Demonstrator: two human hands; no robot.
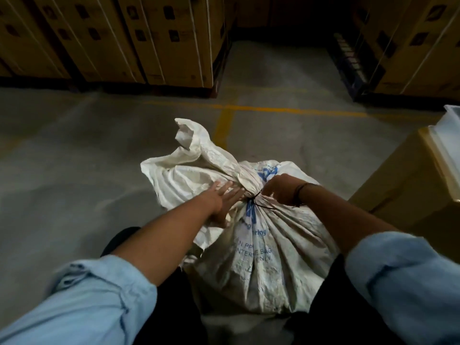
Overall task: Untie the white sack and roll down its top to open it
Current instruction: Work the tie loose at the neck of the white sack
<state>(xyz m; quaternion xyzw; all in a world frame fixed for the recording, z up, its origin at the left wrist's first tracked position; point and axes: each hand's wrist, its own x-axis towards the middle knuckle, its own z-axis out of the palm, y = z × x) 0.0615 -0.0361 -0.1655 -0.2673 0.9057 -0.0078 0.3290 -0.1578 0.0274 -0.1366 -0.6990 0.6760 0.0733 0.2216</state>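
A white woven sack [261,257] with blue print stands on the floor between my legs. Its neck is bunched and bound by a thin black tie [257,197]. Above the tie the loose top [199,155] flops away to the far left. My left hand [224,200] lies with straight, spread fingers against the sack just left of the tie. My right hand [281,189] sits just right of the tie with curled fingers at the bunched neck; whether they pinch the tie or the fabric is hidden.
Stacked cardboard boxes [112,38] line the back left, and more boxes [410,46] stand at the back right. A brown carton [403,185] with a white tray [448,135] on it stands close on the right. Yellow floor lines [249,108] cross the grey concrete.
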